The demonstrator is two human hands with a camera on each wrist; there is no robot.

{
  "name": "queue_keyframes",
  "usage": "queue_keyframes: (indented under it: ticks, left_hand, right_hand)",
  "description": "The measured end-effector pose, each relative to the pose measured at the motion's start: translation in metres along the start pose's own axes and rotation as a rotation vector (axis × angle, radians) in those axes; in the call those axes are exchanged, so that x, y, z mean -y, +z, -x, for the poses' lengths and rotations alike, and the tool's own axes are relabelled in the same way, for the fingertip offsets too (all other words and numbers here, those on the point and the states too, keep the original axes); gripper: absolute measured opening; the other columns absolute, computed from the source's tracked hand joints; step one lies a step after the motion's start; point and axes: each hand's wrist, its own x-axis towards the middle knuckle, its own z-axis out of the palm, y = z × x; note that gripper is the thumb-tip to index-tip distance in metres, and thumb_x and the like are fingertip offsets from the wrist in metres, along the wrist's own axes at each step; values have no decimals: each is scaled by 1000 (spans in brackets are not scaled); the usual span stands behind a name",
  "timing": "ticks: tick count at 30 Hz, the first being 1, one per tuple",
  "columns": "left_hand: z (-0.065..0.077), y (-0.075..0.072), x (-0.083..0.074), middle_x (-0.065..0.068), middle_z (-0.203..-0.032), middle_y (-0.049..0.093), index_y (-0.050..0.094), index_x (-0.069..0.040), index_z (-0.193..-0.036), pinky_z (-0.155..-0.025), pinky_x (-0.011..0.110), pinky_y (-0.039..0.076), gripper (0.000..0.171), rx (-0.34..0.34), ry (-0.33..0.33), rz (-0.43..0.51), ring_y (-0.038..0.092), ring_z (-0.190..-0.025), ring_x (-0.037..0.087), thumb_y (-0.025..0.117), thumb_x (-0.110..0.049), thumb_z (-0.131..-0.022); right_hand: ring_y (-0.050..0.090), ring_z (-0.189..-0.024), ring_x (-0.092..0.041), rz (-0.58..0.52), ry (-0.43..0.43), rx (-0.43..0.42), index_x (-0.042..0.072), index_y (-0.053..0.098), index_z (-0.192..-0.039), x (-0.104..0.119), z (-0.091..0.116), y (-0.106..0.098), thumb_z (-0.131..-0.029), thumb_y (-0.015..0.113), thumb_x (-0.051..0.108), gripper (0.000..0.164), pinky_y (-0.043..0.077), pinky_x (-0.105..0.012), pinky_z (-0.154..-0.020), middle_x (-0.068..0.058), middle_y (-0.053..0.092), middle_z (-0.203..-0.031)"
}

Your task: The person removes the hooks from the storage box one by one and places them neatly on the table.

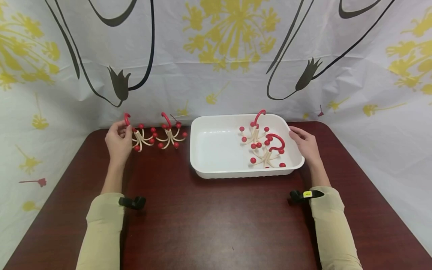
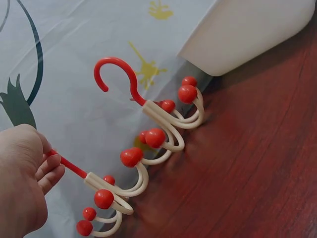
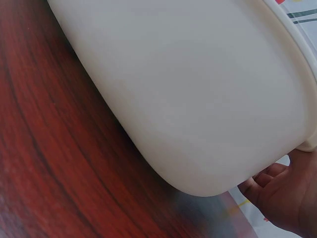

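Observation:
At the table's far left, my left hand [image 1: 119, 141] pinches the red hook of a multi-arm hook hanger [image 2: 106, 191], whose curved cream arms end in red balls. Right beside it stands a second hook hanger [image 1: 170, 135], its red hook upright and free. My right hand [image 1: 305, 144] grips the right end of a white tray [image 1: 216, 175] by the rim; in the right wrist view, its fingers [image 3: 265, 181] curl against the outer wall. Inside the tray's right half are two more hangers, one upright [image 1: 255, 134] at the back and one tilted hanger [image 1: 266, 159] in front.
Everything stands on a dark red-brown wooden table [image 1: 216, 221]. A white curtain [image 1: 216, 86] with yellow and grey flower prints hangs right behind its back edge. The tray's left half shows its bare white floor. Black wrist cameras sit on both sleeves.

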Motion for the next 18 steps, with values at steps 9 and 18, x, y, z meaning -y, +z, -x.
queue_keyframes:
  ticks: [9, 18]
  left_hand:
    - [0, 3, 4, 22, -106, 68, 63, 11, -120, -75, 10, 45, 28, 33, -30, -15, 54, -81, -5, 59, -6, -98]
    - [1, 2, 2, 20, -107, 67, 63, 10, -121, -77, 11, 46, 28, 56, -47, -22, 54, -84, -2, 59, -7, -99]
  right_hand:
    - [61, -84, -12, -9, 2, 14, -3, 56, -140, 21, 13, 0, -102, 61, 26, 48, 52, -17, -65, -11, 61, -101]
    - [60, -87, -15, 1, 7, 10, -2, 56, -140, 19, 12, 1, -102, 61, 26, 48, 52, -17, -67, -12, 60, -104]
